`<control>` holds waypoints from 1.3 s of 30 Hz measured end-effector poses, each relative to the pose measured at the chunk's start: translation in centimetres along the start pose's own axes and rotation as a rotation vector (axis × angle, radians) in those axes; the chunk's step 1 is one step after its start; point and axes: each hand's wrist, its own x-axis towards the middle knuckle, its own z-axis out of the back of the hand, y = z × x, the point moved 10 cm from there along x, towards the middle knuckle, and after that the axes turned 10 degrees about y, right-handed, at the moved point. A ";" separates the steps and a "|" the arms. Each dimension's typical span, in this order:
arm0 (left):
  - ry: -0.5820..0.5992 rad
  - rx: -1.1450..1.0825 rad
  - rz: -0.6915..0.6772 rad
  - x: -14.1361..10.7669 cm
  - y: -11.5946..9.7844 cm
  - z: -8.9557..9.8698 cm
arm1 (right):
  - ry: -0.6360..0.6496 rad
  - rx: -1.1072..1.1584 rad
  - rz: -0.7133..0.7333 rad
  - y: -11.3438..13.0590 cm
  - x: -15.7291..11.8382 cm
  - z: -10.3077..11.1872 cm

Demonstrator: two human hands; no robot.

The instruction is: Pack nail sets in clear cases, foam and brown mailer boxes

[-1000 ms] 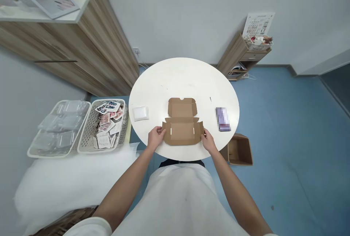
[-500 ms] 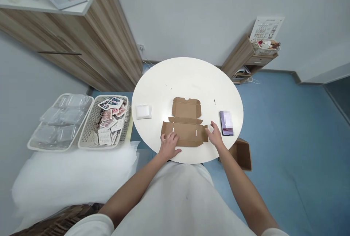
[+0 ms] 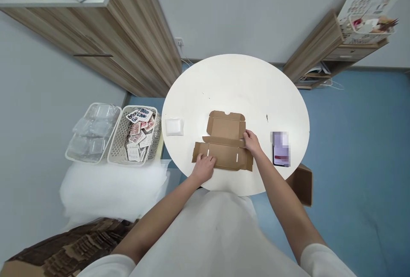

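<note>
An unfolded brown cardboard box (image 3: 226, 156) lies flat on the round white table (image 3: 237, 80), creased and slotted, its lid panel toward the far side. My left hand (image 3: 204, 168) rests on the near left part of the box with its fingers laid over the cardboard. At the right end of the middle fold, my right hand (image 3: 252, 141) has its fingers closed on the edge of the cardboard. A small white packet (image 3: 174, 127) sits on the table to the left. To the right lies a phone (image 3: 281, 148), its screen partly pixelated.
Left of the table stand a basket of printed cards (image 3: 112, 155) and a basket of clear plastic packs (image 3: 68, 154). White foam sheets (image 3: 112, 189) and stacked flat cardboard (image 3: 83, 247) are nearer. An open brown carton (image 3: 303, 185) is on the floor at right.
My right hand has moved from beside the right end flap up to the middle fold and closed on its edge. My left hand stays on the box. The camera view has shifted.
</note>
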 end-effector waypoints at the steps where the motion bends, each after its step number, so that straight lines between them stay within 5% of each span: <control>1: 0.002 -0.004 0.000 0.1 0.1 0.2 | 0.009 -0.026 -0.005 0.1 0.0 -0.1; 13: -0.161 0.098 0.058 0.6 0.6 4.0 | 0.007 -0.271 0.091 2.6 -1.7 0.2; 21: -0.111 0.189 0.075 1.9 0.5 3.6 | 0.043 -0.397 0.112 3.0 -3.6 -0.9; 26: -0.082 0.193 0.060 2.0 0.9 3.0 | -0.182 -0.577 0.207 4.3 -6.4 -0.3; 31: -0.071 0.184 0.040 1.9 0.7 3.0 | 0.093 -0.892 0.495 5.0 -9.5 -6.2; 36: -0.148 0.097 0.060 0.0 1.0 3.3 | 0.154 -0.962 0.417 3.0 -9.8 -8.2; 39: -0.263 -0.099 0.234 -2.9 4.4 2.6 | 0.160 -0.947 0.390 2.6 -9.7 -8.3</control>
